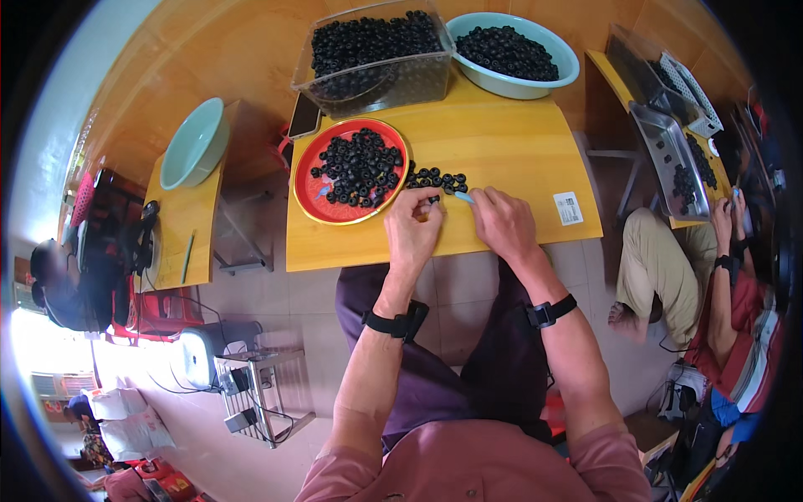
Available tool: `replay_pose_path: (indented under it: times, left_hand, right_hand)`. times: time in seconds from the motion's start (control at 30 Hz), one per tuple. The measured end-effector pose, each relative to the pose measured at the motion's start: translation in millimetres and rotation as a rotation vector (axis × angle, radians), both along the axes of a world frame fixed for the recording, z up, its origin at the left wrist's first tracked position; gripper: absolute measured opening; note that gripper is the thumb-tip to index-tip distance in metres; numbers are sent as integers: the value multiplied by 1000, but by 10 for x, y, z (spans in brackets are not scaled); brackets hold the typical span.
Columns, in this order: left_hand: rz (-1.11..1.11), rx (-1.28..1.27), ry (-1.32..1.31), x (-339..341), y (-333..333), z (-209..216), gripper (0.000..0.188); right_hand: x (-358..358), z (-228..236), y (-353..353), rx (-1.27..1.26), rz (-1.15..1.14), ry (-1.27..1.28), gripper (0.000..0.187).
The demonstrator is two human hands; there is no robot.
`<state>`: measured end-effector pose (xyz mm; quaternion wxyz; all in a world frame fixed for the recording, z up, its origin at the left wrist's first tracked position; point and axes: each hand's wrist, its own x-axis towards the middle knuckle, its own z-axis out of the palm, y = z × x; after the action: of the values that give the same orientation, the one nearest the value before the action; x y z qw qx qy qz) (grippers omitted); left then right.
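Note:
My left hand (412, 227) pinches a small black ring-shaped part (434, 199) between thumb and fingertips, just above the yellow table (502, 134). Close to its right, my right hand (505, 222) is closed on a thin light-blue tool (463, 197) whose tip points toward that part; the rest of the tool lies hidden in the fingers. Just beyond both hands, several loose black parts (437, 177) are scattered on the wood. A round red tray (302, 191) with a gold rim stands left of them, heaped with the same black parts (361, 163).
At the table's back stand a clear bin (410, 79) and a pale-green basin (552, 79), both full of black parts. A phone-like dark slab (304, 115) lies beside the bin. Another basin (195, 144) is on the left table. At right, a co-worker's hands (726, 216) are near a metal tray (657, 146).

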<state>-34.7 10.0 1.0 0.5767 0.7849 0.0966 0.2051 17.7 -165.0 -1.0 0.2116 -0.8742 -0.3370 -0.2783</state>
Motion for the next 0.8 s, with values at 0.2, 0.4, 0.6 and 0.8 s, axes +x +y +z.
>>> replay_pose_path:
  times: [0.2,0.4,0.6,0.8]
  left_hand:
    - [0,68,-117,30,-21,-57,24]
    - [-36,121,-75,26,-34,-60,26]
    - [-36,65,-66,15,-56,-30,27]
    - [-28,55,-48,15,-62,-42,28]
  right_hand:
    - [-11,29,2,-3,25,11,3]
    - [-38,71,1,5,84,-3,3]
    - [-23,53,7,-7,77,6,3]
    - [-36,75,2,-9,83,18,3]
